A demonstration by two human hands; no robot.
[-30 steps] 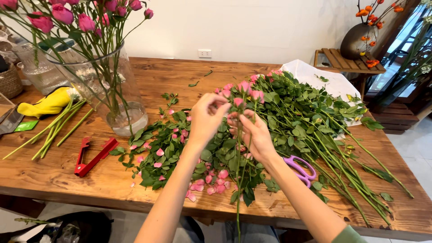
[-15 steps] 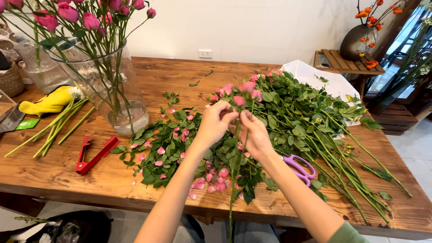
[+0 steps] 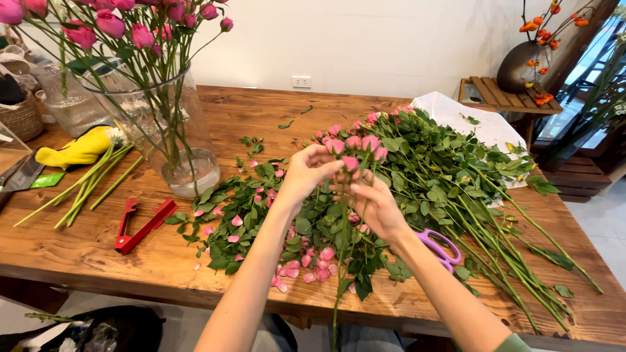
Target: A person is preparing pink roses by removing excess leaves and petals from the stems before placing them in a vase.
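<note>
Both hands meet over the middle of the wooden table (image 3: pixel 274 111), working on one spray rose stem (image 3: pixel 340 261) whose cluster of small pink blooms is lifted above the litter of leaves. The left hand (image 3: pixel 305 175) comes in from 7 o'clock, its fingers curled and its fingertips pinching at the pink buds at the head of the stem; the right hand (image 3: pixel 377 207) rises from 5 o'clock, fingers closed around the stem just below the blooms, holding it upright while its lower end hangs past the table's near edge. Directly beneath the hands lies a heap of stripped green leaves and pink petals (image 3: pixel 261 221), spreading toward 8 o'clock. At 3 o'clock of the hands a big bundle of roses (image 3: pixel 456 176) lies flat, blooms toward the hands and long stems fanning toward 4 o'clock, partly on white wrapping paper (image 3: pixel 456 114). Purple-handled scissors (image 3: pixel 440 246) rest just beside the right wrist. At 9 o'clock a red stem stripper (image 3: pixel 140 225) lies on the wood, and at 10 o'clock a glass vase (image 3: pixel 176 140) holds pink roses in water, with cut green stems (image 3: pixel 91 186) and a yellow glove (image 3: pixel 75 148) beyond it. A dark vase with orange berries (image 3: pixel 521 65) stands on a side table at 2 o'clock.
</note>
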